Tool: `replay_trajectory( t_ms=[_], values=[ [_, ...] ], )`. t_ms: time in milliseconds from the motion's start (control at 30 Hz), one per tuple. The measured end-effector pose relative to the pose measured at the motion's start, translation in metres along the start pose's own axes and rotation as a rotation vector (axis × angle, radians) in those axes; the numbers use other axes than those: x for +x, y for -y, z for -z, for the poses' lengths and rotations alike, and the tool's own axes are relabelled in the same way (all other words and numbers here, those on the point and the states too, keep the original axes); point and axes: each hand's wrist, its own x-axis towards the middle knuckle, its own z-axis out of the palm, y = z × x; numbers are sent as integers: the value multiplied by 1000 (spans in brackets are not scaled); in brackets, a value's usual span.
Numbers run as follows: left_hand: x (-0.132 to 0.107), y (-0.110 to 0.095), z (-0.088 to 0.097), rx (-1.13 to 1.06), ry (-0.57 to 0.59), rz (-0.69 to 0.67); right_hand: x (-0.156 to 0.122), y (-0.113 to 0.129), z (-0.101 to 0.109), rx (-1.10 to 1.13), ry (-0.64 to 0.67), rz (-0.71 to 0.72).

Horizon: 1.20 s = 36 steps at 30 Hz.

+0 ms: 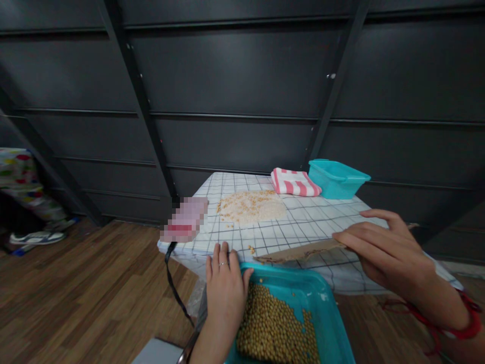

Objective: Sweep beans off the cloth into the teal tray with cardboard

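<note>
My left hand (224, 283) grips the far left rim of a teal plastic tray (326, 313) holding many yellow-brown beans (275, 328), its fingers curled over the rim against the table's near edge. My right hand (382, 247) holds a flat piece of brown cardboard (299, 251), whose left end tilts down toward the tray, with a few beans on it. A few loose beans (251, 248) lie on the checked tablecloth (303, 222) just beyond the tray.
A pile of pale grains mixed with beans (250, 206) sits mid-table. A pink-and-white striped cloth (294, 182) and a teal container (337, 178) stand at the back right. A blurred pink object (185, 219) with a black strap (173, 283) lies at the left edge. Dark wall behind, wooden floor left.
</note>
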Motion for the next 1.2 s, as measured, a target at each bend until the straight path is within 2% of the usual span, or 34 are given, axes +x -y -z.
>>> replay_trajectory(
  t_ms=[267, 433, 567, 700, 833, 1200],
  values=[
    [0, 0, 2, -1, 7, -3, -4, -2, -7, -34, 1, 19],
    [1, -1, 3, 20, 0, -8, -6, -1, 1, 12, 46, 23],
    [1, -1, 2, 31, 10, -13, -8, -2, 5, 27, 33, 12],
    [0, 0, 1, 23, 22, -5, -6, -2, -2, -72, -3, 10],
    [0, -1, 3, -1, 34, 4, -1, -3, -10, -66, -18, 18],
    [0, -2, 5, -2, 44, -2, 2, -4, -8, -52, 7, 56]
  ],
)
